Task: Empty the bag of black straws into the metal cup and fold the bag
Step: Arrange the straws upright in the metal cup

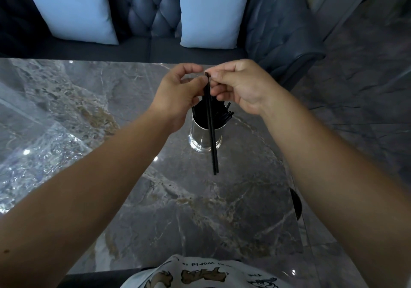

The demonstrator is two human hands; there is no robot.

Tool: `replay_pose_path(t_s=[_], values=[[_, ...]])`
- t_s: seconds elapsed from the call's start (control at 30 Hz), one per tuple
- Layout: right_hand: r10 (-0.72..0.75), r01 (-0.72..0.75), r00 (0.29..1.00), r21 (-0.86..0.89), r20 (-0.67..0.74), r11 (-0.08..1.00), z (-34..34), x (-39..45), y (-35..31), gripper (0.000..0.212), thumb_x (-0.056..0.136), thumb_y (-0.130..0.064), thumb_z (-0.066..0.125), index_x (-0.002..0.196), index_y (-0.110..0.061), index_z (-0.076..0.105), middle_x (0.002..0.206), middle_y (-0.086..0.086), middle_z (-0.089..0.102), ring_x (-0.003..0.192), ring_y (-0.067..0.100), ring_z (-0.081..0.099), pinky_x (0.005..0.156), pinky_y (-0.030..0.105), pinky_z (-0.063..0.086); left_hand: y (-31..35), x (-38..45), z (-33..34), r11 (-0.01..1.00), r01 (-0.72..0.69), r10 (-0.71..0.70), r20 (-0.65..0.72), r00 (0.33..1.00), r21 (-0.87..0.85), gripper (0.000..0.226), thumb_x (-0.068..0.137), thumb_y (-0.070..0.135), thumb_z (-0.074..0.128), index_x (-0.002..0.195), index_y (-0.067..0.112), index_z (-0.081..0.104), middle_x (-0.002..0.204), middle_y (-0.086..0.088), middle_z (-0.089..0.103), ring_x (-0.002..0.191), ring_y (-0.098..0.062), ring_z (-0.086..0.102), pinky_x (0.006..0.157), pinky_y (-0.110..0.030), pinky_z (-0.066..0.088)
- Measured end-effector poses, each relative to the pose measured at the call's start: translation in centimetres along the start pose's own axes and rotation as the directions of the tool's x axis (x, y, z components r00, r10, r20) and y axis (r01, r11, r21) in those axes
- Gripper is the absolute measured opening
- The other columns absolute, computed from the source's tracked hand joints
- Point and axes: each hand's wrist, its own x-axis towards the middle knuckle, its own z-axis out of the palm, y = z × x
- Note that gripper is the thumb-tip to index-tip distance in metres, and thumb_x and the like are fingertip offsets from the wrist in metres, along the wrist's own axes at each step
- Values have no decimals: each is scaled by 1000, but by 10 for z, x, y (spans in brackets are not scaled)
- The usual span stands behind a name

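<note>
A shiny metal cup (201,139) stands upright near the middle of the marble table, with several black straws (224,115) standing in it. Above the cup, both hands meet at the top end of two black straws (213,136) that hang down in front of the cup. My right hand (239,87) pinches their top end. My left hand (178,91) touches them from the left with its fingertips. The clear plastic bag (33,149) lies crumpled on the table at the far left, apart from both hands.
The grey marble table (189,209) ends at the right near a dark round object (297,203) at its edge. Beyond the far edge stands a dark blue tufted sofa (146,13) with two light blue cushions.
</note>
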Motion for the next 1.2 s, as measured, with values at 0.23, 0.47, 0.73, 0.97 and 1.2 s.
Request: replay_pose_path(t_s=[0.23,0.47,0.73,0.97,1.2], values=[[-7,10,982,14,-189,1000,-17,-11,18,11,95,-12,57,94,-12,68,68,-2,69,55,8,64,47,18,48,0,2,0,998,-2,-3,-86,996,-58,18,93,10,59,99,24,67,81,1,65,67,-7,59,62,-21,43],[53,-28,983,142,-175,990,1,-59,92,22,84,-3,69,104,-13,67,82,4,73,73,17,69,63,25,53,-5,8,-11,958,-24,-60,-284,957,-284,11,93,9,60,90,17,66,71,4,61,60,-5,56,59,-21,43],[-106,252,945,479,-311,841,21,-60,91,48,78,-14,75,120,-29,56,104,9,73,94,22,70,82,30,54,-20,3,-12,944,29,-138,-314,939,-328,10,92,11,61,89,18,65,67,7,63,63,-5,59,61,-20,46],[-101,311,904,476,-417,822,4,-35,71,26,89,-6,64,113,-13,56,85,4,70,84,18,71,76,29,56,-34,-5,-20,938,120,-213,-269,939,-326,6,91,11,63,88,16,65,67,4,63,63,-6,60,61,-21,47],[-93,231,952,482,-293,845,-15,-19,62,13,91,-8,61,102,-14,65,78,-1,70,76,12,69,72,27,56,-35,-9,-27,944,192,-243,-170,955,-269,7,92,11,63,87,16,64,71,3,62,65,-6,61,65,-22,45]])
